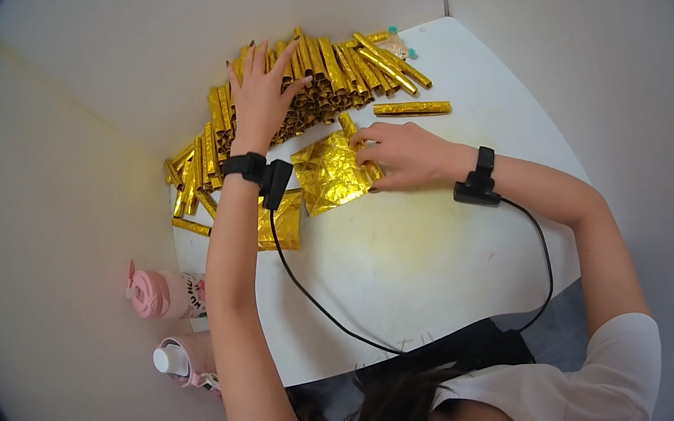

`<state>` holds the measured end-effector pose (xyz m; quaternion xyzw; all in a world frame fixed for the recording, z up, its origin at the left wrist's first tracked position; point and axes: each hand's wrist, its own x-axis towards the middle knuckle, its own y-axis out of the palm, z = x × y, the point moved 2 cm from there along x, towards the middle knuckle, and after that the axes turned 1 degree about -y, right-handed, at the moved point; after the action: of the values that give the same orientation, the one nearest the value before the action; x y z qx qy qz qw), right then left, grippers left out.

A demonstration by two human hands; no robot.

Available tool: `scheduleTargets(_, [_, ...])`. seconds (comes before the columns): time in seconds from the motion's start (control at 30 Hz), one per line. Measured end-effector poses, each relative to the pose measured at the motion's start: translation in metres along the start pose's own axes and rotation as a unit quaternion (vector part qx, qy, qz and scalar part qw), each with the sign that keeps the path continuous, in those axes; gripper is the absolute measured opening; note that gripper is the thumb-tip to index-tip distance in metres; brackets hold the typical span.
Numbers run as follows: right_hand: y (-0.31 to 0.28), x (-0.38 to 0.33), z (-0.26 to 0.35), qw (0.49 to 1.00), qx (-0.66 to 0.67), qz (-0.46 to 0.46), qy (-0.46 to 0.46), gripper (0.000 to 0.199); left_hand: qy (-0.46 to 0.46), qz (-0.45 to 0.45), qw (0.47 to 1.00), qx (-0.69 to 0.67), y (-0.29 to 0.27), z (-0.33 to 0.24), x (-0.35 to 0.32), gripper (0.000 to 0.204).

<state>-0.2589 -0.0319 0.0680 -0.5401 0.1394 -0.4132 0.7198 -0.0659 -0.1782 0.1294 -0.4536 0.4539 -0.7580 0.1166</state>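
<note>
A heap of rolled gold foil tubes lies at the far side of the table, several layers deep. My left hand rests over the heap's left half, fingers spread and holding nothing. A square gold foil sheet lies flat in front of the heap. Along its right edge the foil is curled into a roll, and my right hand has its fingers bent over that edge, gripping it. One loose gold tube lies just beyond my right hand. More flat gold foil sits partly behind my left forearm.
A white table stands in the corner between pale walls. Left of it are a pink bottle and a pink cup with a white lid. A clear bottle lies by the heap. A black cable hangs from my left wristband.
</note>
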Motion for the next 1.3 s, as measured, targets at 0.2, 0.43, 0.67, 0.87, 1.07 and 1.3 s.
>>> scheduleTargets(0.2, [-0.047, 0.014, -0.041, 0.989, 0.017, -0.140, 0.037, 0.031, 0.048, -0.008, 0.997, -0.060, -0.033, -0.024, -0.019, 0.078])
scheduleTargets(0.43, [-0.062, 0.053, -0.117, 0.970, 0.025, -0.228, 0.078, 0.036, 0.077, 0.103, 0.991, -0.033, 0.005, -0.058, -0.023, 0.120])
scheduleTargets(0.67, [-0.062, -0.021, -0.138, 0.959, 0.045, -0.069, 0.269, 0.058, 0.065, 0.073, 0.995, 0.022, 0.021, -0.055, -0.020, 0.113])
scheduleTargets(0.87, [-0.045, -0.030, -0.150, 0.949, 0.116, -0.070, 0.285, 0.070, 0.073, 0.080, 0.993, 0.034, 0.018, -0.062, -0.013, 0.110])
scheduleTargets(1.07, [-0.026, 0.001, -0.155, 0.940, 0.204, -0.123, 0.246, 0.073, 0.175, 0.046, 0.983, -0.004, 0.028, -0.093, 0.016, 0.065])
scheduleTargets(1.3, [-0.030, 0.016, -0.186, 0.913, 0.293, -0.155, 0.238, 0.052, 0.116, 0.179, 0.976, -0.029, 0.070, -0.116, 0.039, 0.091])
